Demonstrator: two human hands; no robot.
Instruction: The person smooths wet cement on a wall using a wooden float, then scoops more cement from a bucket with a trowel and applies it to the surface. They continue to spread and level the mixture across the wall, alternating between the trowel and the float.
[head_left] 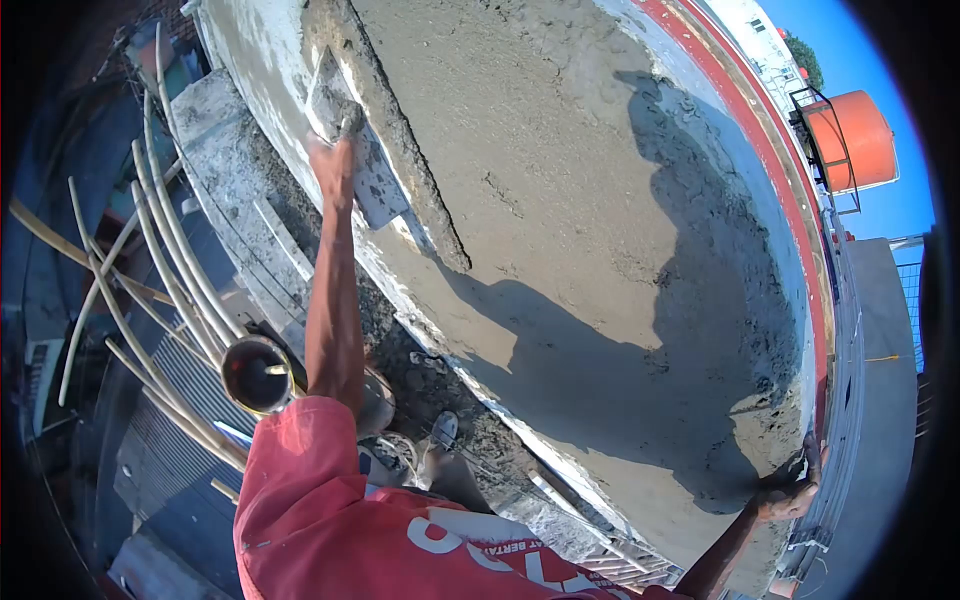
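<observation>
My left hand [335, 160] is closed round the handle of a flat trowel [380, 190]. The trowel lies along the lower part of a wet grey plastered surface [560, 160], beside a long mortar-coated straightedge [400, 130]. At the lower right, my right hand [790, 497] touches the border of the plaster near a red strip [805, 240]. Its fingers are spread, with no tool visible in them. A dark shadow of a body and arm falls across the plaster.
Bamboo poles [165, 235] and a dark round container [257, 374] are at the left, near a rough concrete ledge [225, 150]. A foot [444, 430] shows on the mortar-strewn floor. An orange tank [850, 140] stands at upper right.
</observation>
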